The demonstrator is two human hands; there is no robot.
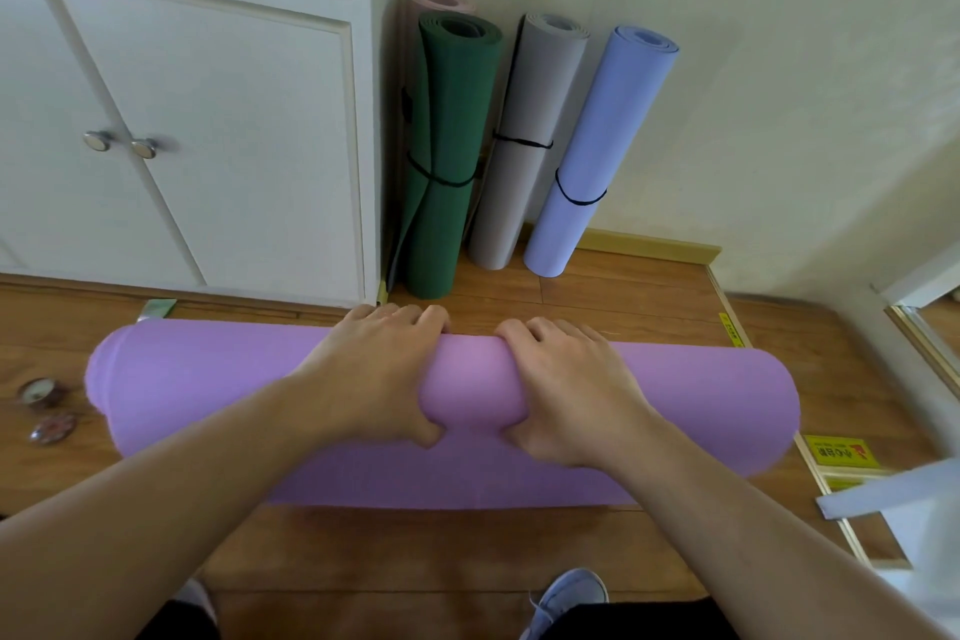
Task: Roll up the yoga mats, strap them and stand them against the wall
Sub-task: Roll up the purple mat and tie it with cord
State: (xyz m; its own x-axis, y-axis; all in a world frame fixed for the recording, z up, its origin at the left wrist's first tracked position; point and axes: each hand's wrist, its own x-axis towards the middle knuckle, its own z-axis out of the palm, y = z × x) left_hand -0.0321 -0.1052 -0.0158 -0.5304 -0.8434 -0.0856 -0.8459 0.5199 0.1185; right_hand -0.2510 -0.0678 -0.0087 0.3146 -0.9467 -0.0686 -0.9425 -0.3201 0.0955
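A: Where does the purple mat (208, 405) lie?
B: Rolled, across frame centre on the floor (415, 546).
A: Hand state?
B: Left hand (382, 374) and right hand (566, 390) each grip the roll, fingers curled over its far side, thumbs on the near side.

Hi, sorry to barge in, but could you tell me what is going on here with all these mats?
A person is kneeling on the wooden floor with the left hand and right hand gripping a rolled purple yoga mat lying flat; no strap shows on it. Against the wall stand a green mat, a grey mat and a blue mat, each with a black strap, plus a pink mat behind the green one.
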